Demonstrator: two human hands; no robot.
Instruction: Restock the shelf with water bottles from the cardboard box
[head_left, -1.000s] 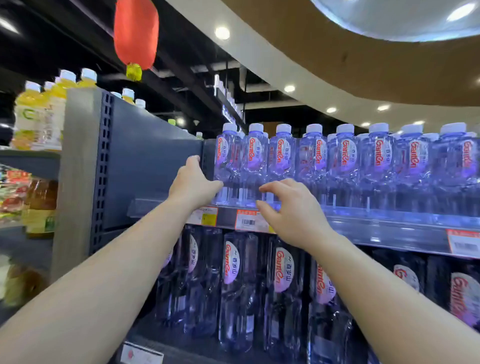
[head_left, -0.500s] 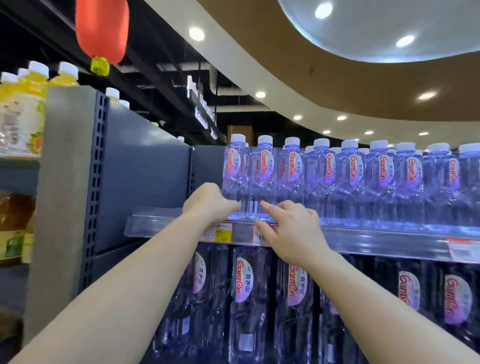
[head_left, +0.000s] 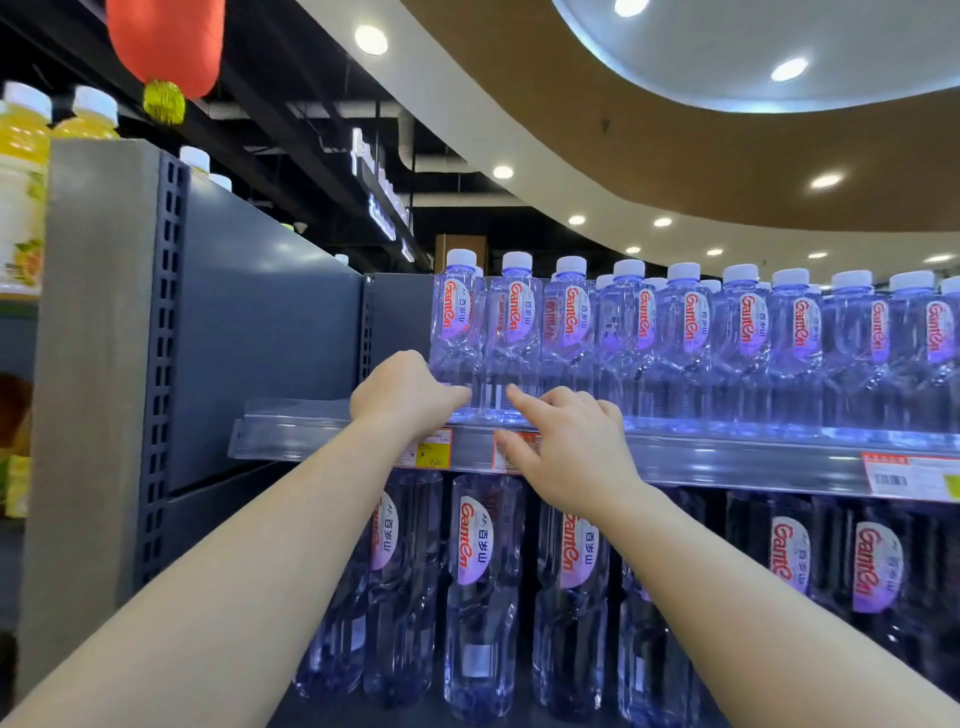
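Water bottles: a row of small white-capped bottles (head_left: 685, 338) stands upright along the front edge of the upper shelf (head_left: 727, 457), from near its left end to the right border of the view.
End bottle: the leftmost bottle (head_left: 456, 327) stands at the left end of that row, with bare shelf to its left.
Left hand: the left hand (head_left: 408, 397) is at the base of the end bottle, fingers curled; they are hidden behind the hand, so I cannot tell whether they grip it.
Right hand: the right hand (head_left: 569, 447) hangs in front of the shelf's front edge, fingers loosely spread, forefinger stretched toward the base of the second bottle (head_left: 511, 338), holding nothing.
Price tags: a yellow tag (head_left: 434, 449) sits on the shelf's front rail between the hands.
Lower shelf: taller bottles (head_left: 480, 582) of the same brand stand below.
Surroundings: yellow drink bottles (head_left: 23, 171) at far left; a red lantern (head_left: 166, 44) hangs above.
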